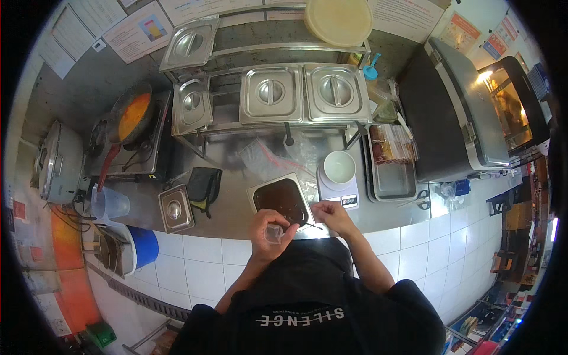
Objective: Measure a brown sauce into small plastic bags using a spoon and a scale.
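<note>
A rectangular steel food pan (254, 187) holding dark brown liquid (280, 198) is in front of me at the counter's near edge. Over its near left corner, my left hand (268, 230) grips a small clear plastic container (273, 234), its exact shape partly covered by the fingers. My right hand (333, 217) is at the pan's right rim with fingertips bent together. Whether it pinches anything is hidden. Just below those fingertips a thin dark strip (316, 226) lies across the pan's near right corner. A white bowl (339, 167) stands on a digital kitchen scale (338, 195) beyond that hand.
Left are a small lidded steel pan (176, 207), a dark folded cloth (204, 186), a clear jug (111, 202) and a frying pan of orange sauce (134, 116) on a stove. Plastic bags (270, 162) lie behind. Right are stacked trays (395, 182) and scissors (421, 199). A rack (284, 126) holds lidded pans.
</note>
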A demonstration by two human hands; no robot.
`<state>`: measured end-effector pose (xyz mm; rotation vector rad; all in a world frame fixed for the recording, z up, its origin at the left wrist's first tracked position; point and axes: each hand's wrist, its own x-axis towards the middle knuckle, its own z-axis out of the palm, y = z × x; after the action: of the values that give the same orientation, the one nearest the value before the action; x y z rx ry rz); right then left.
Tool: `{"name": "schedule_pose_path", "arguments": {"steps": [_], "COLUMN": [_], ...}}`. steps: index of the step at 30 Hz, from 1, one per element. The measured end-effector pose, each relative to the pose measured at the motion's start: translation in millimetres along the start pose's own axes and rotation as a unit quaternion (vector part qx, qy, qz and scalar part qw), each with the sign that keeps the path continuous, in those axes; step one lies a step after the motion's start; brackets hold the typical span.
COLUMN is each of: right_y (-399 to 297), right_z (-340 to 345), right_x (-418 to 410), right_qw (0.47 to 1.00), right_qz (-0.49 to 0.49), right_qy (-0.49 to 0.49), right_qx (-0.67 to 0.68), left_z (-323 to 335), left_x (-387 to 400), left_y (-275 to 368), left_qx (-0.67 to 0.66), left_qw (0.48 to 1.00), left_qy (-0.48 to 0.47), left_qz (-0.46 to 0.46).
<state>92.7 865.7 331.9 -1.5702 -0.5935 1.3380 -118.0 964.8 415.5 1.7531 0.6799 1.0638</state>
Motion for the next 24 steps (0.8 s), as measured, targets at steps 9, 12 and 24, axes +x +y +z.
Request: {"name": "schedule_pose_path", "arguments": {"steps": [9,12,24], "right_y": [-134.4,-152.9,-156.5], "right_z": [36.7,53.9,44.4], "right_x": [-77.7,-87.3,-80.0], "right_qw": [0.933,0.906,0.966], "right_qz": [-0.228,-0.348,-0.050], "right_qy": [0.193,0.067,-0.224], "right_qx": [-0.200,-0.233,-0.116], "left_z": [16.4,20.0,7.0], "left_x": [39.9,45.5,35.5], "left_y": [2.9,1.9,-0.5], "left_qx": [0.112,0.144,0.143], "left_qw": [0.988,0.977,0.967], "left_qy": [-0.040,-0.067,-0.129], "left_qz": [0.102,0.145,0.167]}}
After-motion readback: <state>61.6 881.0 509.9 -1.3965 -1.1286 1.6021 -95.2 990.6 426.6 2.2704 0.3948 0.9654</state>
